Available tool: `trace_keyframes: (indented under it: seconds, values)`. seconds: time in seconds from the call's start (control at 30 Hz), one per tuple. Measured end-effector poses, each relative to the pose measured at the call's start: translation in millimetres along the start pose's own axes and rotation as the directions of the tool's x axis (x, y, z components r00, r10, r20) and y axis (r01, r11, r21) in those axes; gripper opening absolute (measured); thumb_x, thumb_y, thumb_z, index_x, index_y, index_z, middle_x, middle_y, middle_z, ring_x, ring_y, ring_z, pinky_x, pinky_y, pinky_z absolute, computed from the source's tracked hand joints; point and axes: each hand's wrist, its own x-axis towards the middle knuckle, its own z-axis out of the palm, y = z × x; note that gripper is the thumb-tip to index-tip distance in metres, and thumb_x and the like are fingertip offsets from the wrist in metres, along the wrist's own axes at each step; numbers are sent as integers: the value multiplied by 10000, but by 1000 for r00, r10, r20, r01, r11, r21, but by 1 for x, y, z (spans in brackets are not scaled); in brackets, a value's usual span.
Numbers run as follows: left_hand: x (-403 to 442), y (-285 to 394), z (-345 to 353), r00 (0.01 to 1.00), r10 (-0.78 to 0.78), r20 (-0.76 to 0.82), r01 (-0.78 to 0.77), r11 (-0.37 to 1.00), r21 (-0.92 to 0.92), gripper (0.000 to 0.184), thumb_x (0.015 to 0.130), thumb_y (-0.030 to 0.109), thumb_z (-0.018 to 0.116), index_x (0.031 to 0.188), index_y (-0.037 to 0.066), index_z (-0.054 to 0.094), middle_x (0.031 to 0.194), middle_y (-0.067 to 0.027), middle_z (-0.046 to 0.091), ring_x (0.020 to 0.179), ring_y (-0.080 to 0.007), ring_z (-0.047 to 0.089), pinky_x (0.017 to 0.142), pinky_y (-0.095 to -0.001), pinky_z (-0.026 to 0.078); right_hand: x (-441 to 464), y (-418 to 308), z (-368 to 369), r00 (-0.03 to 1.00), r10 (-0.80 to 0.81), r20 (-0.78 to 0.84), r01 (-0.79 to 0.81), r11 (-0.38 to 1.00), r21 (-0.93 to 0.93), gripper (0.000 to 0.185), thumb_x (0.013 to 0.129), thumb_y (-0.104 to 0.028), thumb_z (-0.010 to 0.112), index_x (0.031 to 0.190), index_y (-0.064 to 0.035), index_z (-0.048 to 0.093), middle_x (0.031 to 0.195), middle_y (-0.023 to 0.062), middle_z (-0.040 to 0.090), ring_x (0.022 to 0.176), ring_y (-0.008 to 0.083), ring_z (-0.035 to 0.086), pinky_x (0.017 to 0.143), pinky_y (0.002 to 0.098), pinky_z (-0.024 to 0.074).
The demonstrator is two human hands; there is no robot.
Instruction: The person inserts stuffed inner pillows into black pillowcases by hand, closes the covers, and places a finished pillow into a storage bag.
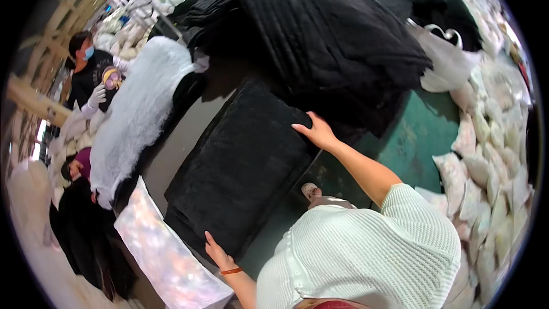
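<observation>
A thick stack of folded black fabric lies flat on a grey table in front of me. My left hand grips its lower edge near the left corner, with a reddish bracelet on the wrist. At the opposite end, my right hand holds the upper right edge, thumb on top. Some fingers of both hands are hidden by the fabric. Beyond the stack, a large heap of black quilted fabric hangs over the table.
Fluffy white padding lies along the table's far side. A shiny pale bag is at lower left. Two people, one masked and gloved, one bending, are at left. Many white pillow-like bundles line the right.
</observation>
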Motion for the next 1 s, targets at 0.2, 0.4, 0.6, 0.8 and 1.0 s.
trace_keyframes:
  seconds: [0.2, 0.4, 0.6, 0.8, 1.0]
  values:
    - [-72, 58, -24, 974, 219, -55, -224, 969, -104, 575, 947, 361, 599, 1267, -108, 508, 1243, -227, 579, 1034, -318, 613, 875, -395, 517, -130, 5, -58, 994, 107, 28, -109, 898, 426, 705, 845, -559, 633, 1266, -4, 525, 1145, 159, 602, 1046, 210, 563, 921, 344, 432]
    - [-98, 92, -18, 873, 457, 170, -471, 880, 55, 505, 959, 330, 595, 1224, -96, 543, 1206, -196, 613, 982, -284, 640, 863, -346, 512, -269, 117, -103, 854, 209, 477, -518, 438, 735, 596, 966, -486, 511, 1399, -80, 443, 1393, 55, 496, 1276, 168, 456, 1092, 344, 337]
    - [-141, 85, 109, 641, 522, 563, -614, 788, -31, 438, 956, 312, 588, 1183, -63, 579, 1073, -122, 647, 935, -196, 615, 859, -314, 471, -382, 232, -135, 831, 456, 318, -419, 138, 898, 588, 974, -439, 518, 1414, -63, 416, 1385, 81, 517, 1236, 198, 517, 1071, 377, 393]
    - [-213, 57, 253, 365, 419, 831, -622, 774, -117, 438, 978, 293, 547, 1184, -91, 588, 1119, -147, 641, 1023, -200, 599, 900, -324, 453, -470, 287, -185, 668, 744, -7, -83, 84, 993, 569, 961, -382, 574, 1396, -60, 399, 1297, 84, 578, 1132, 191, 597, 961, 361, 498]
    - [-352, 23, 449, 44, 517, 855, -500, 752, -429, 382, 1024, 220, 450, 1273, -54, 542, 1353, -137, 513, 1221, -231, 495, 1028, -349, 384, -564, 371, -237, 425, 904, -52, 298, -86, 951, 540, 961, -393, 552, 1394, -97, 424, 1245, 103, 620, 1153, 245, 592, 972, 422, 491]
